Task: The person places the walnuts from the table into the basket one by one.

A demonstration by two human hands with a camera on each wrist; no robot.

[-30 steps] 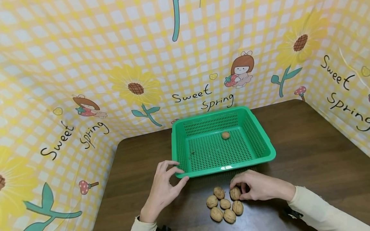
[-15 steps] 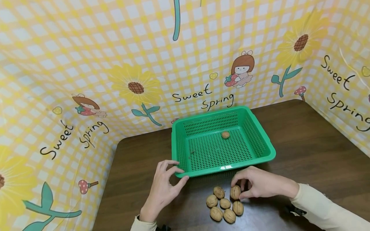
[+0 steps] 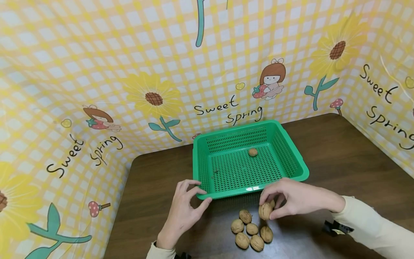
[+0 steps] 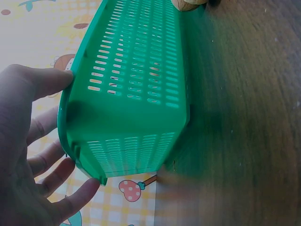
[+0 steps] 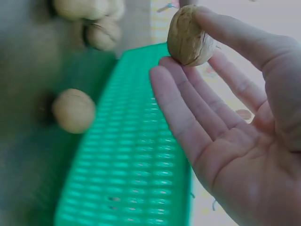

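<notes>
In the head view my left hand [image 3: 183,212] holds the near left corner of a green plastic basket [image 3: 207,196]; the left wrist view shows the thumb on the rim [image 4: 66,94] and the other fingers round the corner. My right hand [image 3: 295,198] pinches a walnut [image 3: 265,211] between thumb and fingertips, just in front of the basket's near side. That walnut [image 5: 188,37] is seen raised at the fingertips in the right wrist view. Several walnuts [image 3: 252,228] lie grouped on the table below it. One walnut [image 3: 253,152] sits inside the basket, toward the back.
The brown wooden table [image 3: 336,151] reaches right and left of the basket. A yellow checked sheet [image 3: 207,72] with flowers and lettering hangs behind and along both sides. Small dark bits [image 3: 216,172] lie on the basket floor at left.
My right hand has lifted the pinched walnut from the group and drawn slightly up and to the right. The left hand and the basket have stayed in place.
</notes>
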